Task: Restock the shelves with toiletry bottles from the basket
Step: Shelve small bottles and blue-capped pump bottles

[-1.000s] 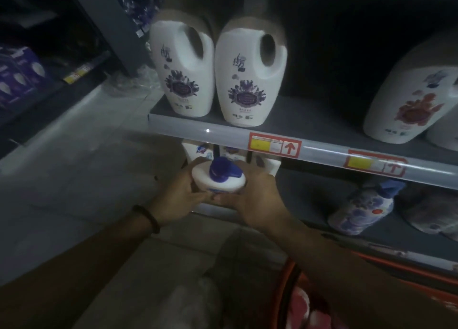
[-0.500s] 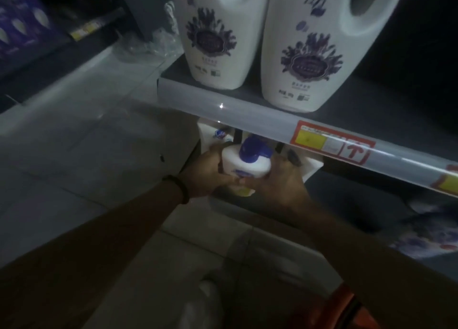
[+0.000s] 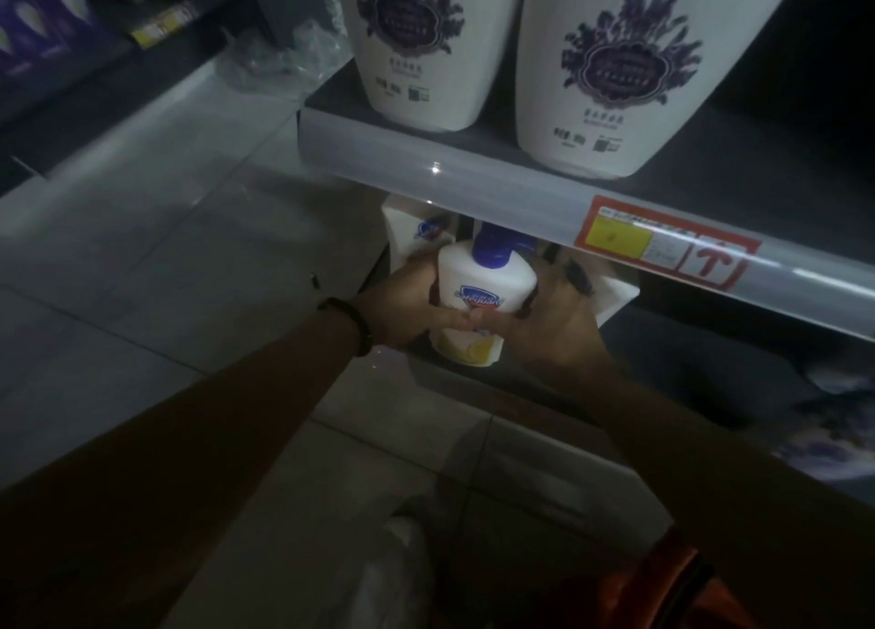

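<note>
A white pump bottle (image 3: 483, 282) with a blue pump top and a yellow base stands upright at the front edge of the lower shelf (image 3: 710, 368), under the upper shelf's rail. My left hand (image 3: 402, 306) grips its left side and my right hand (image 3: 554, 311) grips its right side, thumbs meeting across the front label. More white bottles of the same kind (image 3: 414, 233) stand behind it, mostly hidden. The orange basket (image 3: 682, 567) shows only as a rim at the bottom right.
Two large white jugs (image 3: 611, 69) with purple flower labels stand on the upper shelf (image 3: 473, 174), whose rail carries a red and yellow price tag (image 3: 663, 245). A floral bottle (image 3: 828, 429) lies at the right on the lower shelf. Tiled floor (image 3: 165, 249) spreads left.
Both hands carried the pump bottle forward and down under the upper shelf rail to the lower shelf. My head moved closer, so the jugs fill more of the view.
</note>
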Tool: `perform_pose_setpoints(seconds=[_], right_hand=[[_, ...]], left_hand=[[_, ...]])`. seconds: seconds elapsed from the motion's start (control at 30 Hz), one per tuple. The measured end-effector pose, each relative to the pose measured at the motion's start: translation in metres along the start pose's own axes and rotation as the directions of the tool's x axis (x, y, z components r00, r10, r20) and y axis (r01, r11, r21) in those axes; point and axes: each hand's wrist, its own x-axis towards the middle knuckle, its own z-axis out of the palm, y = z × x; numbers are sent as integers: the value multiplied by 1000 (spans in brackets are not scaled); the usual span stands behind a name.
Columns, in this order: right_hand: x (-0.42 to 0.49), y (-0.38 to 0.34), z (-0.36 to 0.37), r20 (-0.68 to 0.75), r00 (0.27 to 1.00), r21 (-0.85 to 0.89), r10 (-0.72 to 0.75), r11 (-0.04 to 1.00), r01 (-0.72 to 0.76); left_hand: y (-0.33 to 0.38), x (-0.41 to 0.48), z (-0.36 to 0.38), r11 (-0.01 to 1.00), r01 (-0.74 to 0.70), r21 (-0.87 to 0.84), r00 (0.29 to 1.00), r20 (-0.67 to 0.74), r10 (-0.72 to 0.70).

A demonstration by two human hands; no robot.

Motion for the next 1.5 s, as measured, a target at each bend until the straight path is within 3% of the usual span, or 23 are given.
perform_pose_setpoints(seconds=[0.33, 0.4, 0.47, 0.53, 0.6, 0.63, 0.8, 0.93, 1.07, 1.2, 1.5], right_hand=[[-8, 12, 6, 35, 997, -12, 63, 998, -62], [-7, 19, 4, 59, 997, -77, 57, 996, -53], [-8, 24, 2, 68, 996, -114, 50, 993, -42], [-14, 27, -1, 28, 999, -95, 37, 995, -34], [-22, 33, -7, -56, 998, -55, 34, 998, -37], [-25, 37, -9, -84, 996, -38, 44, 998, -47], [-33, 61, -24, 5, 976, -48, 217, 975, -217], [-28, 64, -22, 72, 950, -99, 304, 950, -296], [-25, 39, -17, -5, 991, 18, 137, 990, -137], [-7, 14, -5, 91, 996, 81, -5, 997, -2], [-2, 10, -5, 69, 997, 117, -28, 993, 20]], left_hand=[[-23, -23, 1, 999, -9, -37, 999, -39, 7], [-34, -27, -4, 999, 22, 31, 981, -195, -15], [-43, -31, -10, 991, 88, 98, 892, -451, -34], [-47, -31, -15, 988, 142, 56, 766, -639, -74], [-49, -25, -21, 986, 166, -17, 678, -724, -127], [-51, -20, -26, 985, 163, -50, 672, -726, -148], [-47, 5, -44, 993, 59, -100, 844, -527, -103], [-50, 21, -47, 996, 8, -87, 889, -456, -47], [-53, 24, -44, 992, -45, -116, 900, -435, -10], [-55, 23, -45, 985, -45, -168, 906, -421, -30], [-58, 27, -53, 982, -25, -187, 929, -368, -47]])
